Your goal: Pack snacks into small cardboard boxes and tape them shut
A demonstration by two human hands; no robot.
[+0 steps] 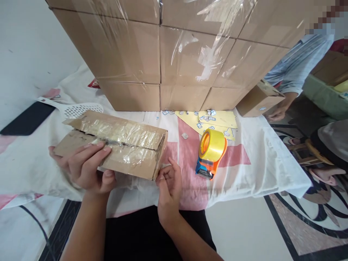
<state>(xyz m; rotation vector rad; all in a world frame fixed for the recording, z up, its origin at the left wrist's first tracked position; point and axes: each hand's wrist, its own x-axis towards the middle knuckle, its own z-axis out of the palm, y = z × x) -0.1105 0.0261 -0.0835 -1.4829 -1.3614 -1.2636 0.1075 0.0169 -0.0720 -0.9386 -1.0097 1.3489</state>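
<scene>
A worn cardboard box (130, 154), its split seam covered with wrinkled clear tape, is tilted over the near side of the table. My left hand (88, 165) grips its left part, the fingers laid across the seam and the thumb at the near side. At the box's lower right corner, my right hand (168, 192) pinches with thumb and curled fingers; whether a tape end is between them is hidden. To the right of that hand stands an orange and blue tape dispenser (206, 170) loaded with a yellowish tape roll (216, 145).
Stacked cartons (187, 65) under clear film rise behind. Yellow sheets (220, 119) with paper scraps lie before them. A white plastic skimmer (78, 108) and a black flat object (25, 117) are at left. A co-worker's hand (277, 113) is beside a smaller carton (258, 99) at right.
</scene>
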